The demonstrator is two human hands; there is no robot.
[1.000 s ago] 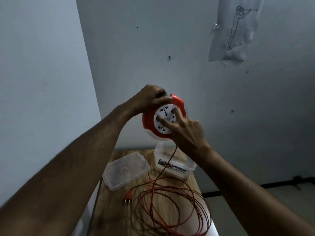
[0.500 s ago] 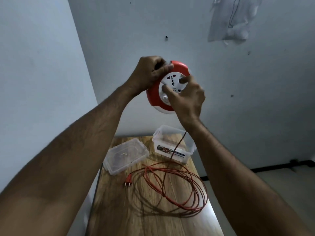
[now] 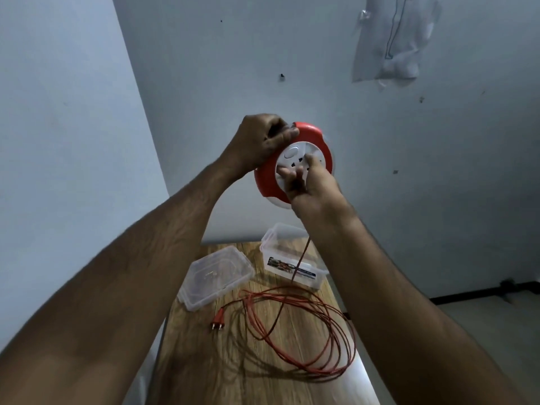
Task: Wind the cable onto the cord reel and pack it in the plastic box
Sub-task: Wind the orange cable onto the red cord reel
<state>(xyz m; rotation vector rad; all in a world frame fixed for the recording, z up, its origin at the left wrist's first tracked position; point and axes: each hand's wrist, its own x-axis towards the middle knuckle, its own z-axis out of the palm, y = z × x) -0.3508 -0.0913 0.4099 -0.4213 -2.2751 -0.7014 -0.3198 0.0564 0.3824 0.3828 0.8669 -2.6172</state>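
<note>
I hold a round red cord reel (image 3: 317, 136) with a white socket face up in front of the wall. My left hand (image 3: 261, 141) grips its upper left rim. My right hand (image 3: 309, 182) presses fingers on the white centre disc. A thin red cable (image 3: 304, 325) hangs from the reel's underside and lies in loose loops on the wooden table (image 3: 204, 372), ending in a red plug (image 3: 218, 320). The clear plastic box (image 3: 287, 255) stands open at the table's far end, its clear lid (image 3: 214, 276) lying to its left.
The table stands in a corner between two pale walls. A plastic sheet (image 3: 391, 39) is taped high on the far wall. Floor and a dark skirting strip (image 3: 482, 295) show to the right of the table.
The white disc has turned under my right hand: its switch now sits at the upper left. The cable loops on the table have shifted and drawn in slightly.
</note>
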